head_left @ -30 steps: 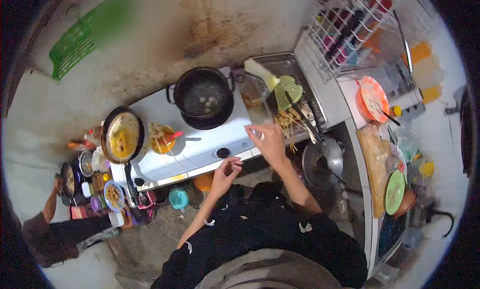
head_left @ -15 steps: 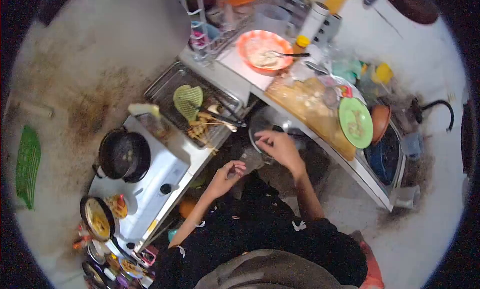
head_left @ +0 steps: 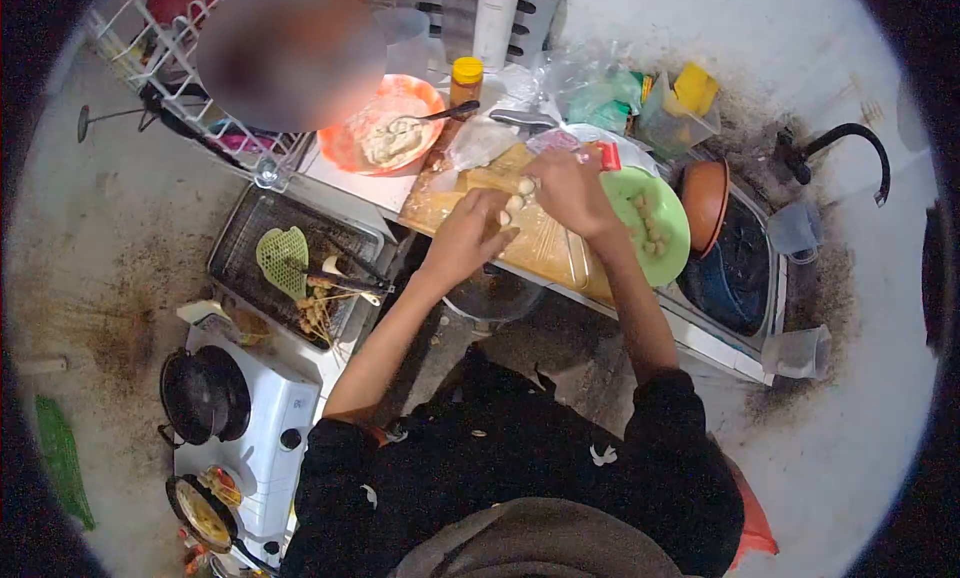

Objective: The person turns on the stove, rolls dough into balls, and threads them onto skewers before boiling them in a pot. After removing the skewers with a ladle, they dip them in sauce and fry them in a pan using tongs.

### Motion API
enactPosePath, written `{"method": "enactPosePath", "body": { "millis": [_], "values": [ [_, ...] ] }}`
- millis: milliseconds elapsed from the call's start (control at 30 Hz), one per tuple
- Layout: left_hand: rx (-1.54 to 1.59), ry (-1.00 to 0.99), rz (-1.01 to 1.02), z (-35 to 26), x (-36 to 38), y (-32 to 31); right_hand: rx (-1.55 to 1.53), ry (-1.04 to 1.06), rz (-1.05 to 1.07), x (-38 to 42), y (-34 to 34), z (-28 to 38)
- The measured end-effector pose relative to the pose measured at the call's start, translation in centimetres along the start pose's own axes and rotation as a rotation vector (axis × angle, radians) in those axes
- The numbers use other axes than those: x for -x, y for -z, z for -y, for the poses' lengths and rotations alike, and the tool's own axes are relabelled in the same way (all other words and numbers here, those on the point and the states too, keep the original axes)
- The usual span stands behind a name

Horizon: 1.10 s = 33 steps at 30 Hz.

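Note:
Both of my hands are over the floury wooden board. Between them, three pale dough balls line up in a row; any stick through them is hidden. My left hand has its fingers curled at the lower end of the row, its thumb beside the nearest ball. At the upper end, my right hand has its fingers pressed together. Thin skewers lie on the board below my right hand. To the right, a green plate holds several more small balls.
An orange-and-white bowl of dough with a spoon stands back left. A yellow-lidded jar is beside it. The sink is at right. A metal tray with skewers and the stove are at left. A blurred person's head overlaps the rack.
My hands have moved up from above the floor gap onto the wooden board, to the row of balls. The view has turned toward the board and sink.

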<state>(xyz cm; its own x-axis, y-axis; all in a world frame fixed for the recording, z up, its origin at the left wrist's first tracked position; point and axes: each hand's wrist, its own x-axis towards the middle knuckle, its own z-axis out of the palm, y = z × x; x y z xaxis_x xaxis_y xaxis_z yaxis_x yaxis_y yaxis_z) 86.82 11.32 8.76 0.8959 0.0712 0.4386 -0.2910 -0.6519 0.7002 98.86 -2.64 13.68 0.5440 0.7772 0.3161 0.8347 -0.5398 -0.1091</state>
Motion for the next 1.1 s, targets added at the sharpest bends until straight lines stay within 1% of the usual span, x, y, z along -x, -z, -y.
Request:
{"method": "enactPosePath", "body": {
  "millis": [33, 67, 133, 200, 233, 267, 300, 367, 400, 433, 467, 500, 567, 600, 667, 700, 733, 767, 800, 867, 900, 933, 967, 1000, 1033, 1067, 1100],
  "values": [
    [-0.045, 0.042, 0.012, 0.3, -0.6, -0.6, 0.079, 0.078, 0.032, -0.3, -0.6, -0.2],
    [-0.092, 0.084, 0.024, 0.5, -1.0, -1.1, 0.078, 0.074, 0.035, -0.6, -1.2, -0.4],
    [-0.131, 0.089, -0.006, 0.3, -1.8, -1.8, 0.195, 0.165, 0.090, -1.1, -2.1, -0.6],
    [-0.172, 0.099, -0.038, 0.4, -2.3, -2.2, 0.143, 0.164, 0.136, -1.7, -2.7, -0.8],
    [-0.196, 0.123, 0.002, 0.7, -2.7, -2.4, 0.095, 0.163, 0.179, -1.9, -3.0, -0.9],
    [-0.219, 0.147, 0.041, 0.9, -3.1, -2.5, 0.093, 0.165, 0.180, -2.0, -3.5, -1.2],
    [-0.221, 0.147, 0.039, 1.2, -3.4, -2.6, 0.105, 0.186, 0.139, -2.2, -3.7, -1.2],
    [-0.164, 0.170, 0.068, 1.7, -3.8, -2.7, 0.116, 0.208, 0.097, -2.5, -3.9, -1.6],
    [-0.167, 0.173, 0.065, 1.6, -4.0, -2.5, 0.114, 0.179, 0.209, -2.8, -3.4, -1.5],
    [-0.101, 0.194, 0.060, 1.5, -4.1, -2.3, 0.110, 0.153, 0.321, -3.0, -3.0, -1.4],
    [-0.036, 0.215, 0.054, 1.5, -4.2, -1.9, 0.107, 0.162, 0.320, -3.1, -2.8, -1.3],
    [-0.041, 0.221, 0.047, 1.5, -4.3, -1.4, 0.080, 0.168, 0.277, -3.1, -2.5, -1.2],
    [-0.055, 0.145, 0.012, 1.4, -4.2, -0.3, 0.050, 0.186, 0.235, -3.3, -1.8, -0.7],
    [-0.063, 0.150, 0.000, 0.9, -3.9, 0.4, 0.070, 0.164, 0.189, -3.5, -0.8, 0.0],
    [0.106, 0.099, -0.166, -0.6, -2.7, 1.7, 0.084, 0.166, 0.140, -3.7, 0.5, 1.4],
    [0.212, 0.179, -0.207, -2.0, -1.5, 2.6, -0.113, 0.164, 0.091, -3.6, 0.9, 2.1],
    [0.197, 0.188, -0.232, -3.1, 0.0, 3.5, -0.313, 0.164, 0.048, -3.5, 1.4, 3.1],
    [0.270, 0.257, -0.209, -4.0, 1.8, 4.6, -0.415, 0.168, 0.087, -3.3, 2.1, 4.5],
    [0.342, 0.329, -0.192, -4.7, 3.9, 5.4, -0.428, 0.205, 0.096, -2.8, 1.9, 5.8],
    [0.303, 0.269, -0.270, -4.3, 9.3, 5.8, -0.766, 0.106, 0.257, -1.8, 0.7, 8.9],
    [0.377, 0.434, -0.229, -6.3, 11.7, 7.2, -0.778, 0.161, 0.282, -1.2, -0.3, 11.0],
    [0.380, 0.400, -0.318, -6.5, 14.5, 7.4, -0.963, 0.102, 0.410, -0.3, -1.5, 13.0],
    [0.476, 0.455, -0.405, -6.3, 17.6, 7.3, -1.135, 0.035, 0.554, 0.7, -3.0, 15.0],
    [0.570, 0.503, -0.496, -6.1, 20.7, 7.3, -1.254, 0.107, 0.507, 1.8, -5.0, 17.3],
    [0.542, 0.519, -0.562, -6.0, 23.8, 7.7, -1.366, 0.061, 0.617, 3.0, -7.6, 19.3],
    [0.556, 0.677, -0.606, -6.0, 27.1, 8.1, -1.559, -0.012, 0.708, 4.1, -9.3, 22.0],
    [0.578, 0.836, -0.648, -6.2, 30.2, 8.6, -1.575, -0.039, 0.747, 5.4, -10.5, 24.7]
  ]
}}
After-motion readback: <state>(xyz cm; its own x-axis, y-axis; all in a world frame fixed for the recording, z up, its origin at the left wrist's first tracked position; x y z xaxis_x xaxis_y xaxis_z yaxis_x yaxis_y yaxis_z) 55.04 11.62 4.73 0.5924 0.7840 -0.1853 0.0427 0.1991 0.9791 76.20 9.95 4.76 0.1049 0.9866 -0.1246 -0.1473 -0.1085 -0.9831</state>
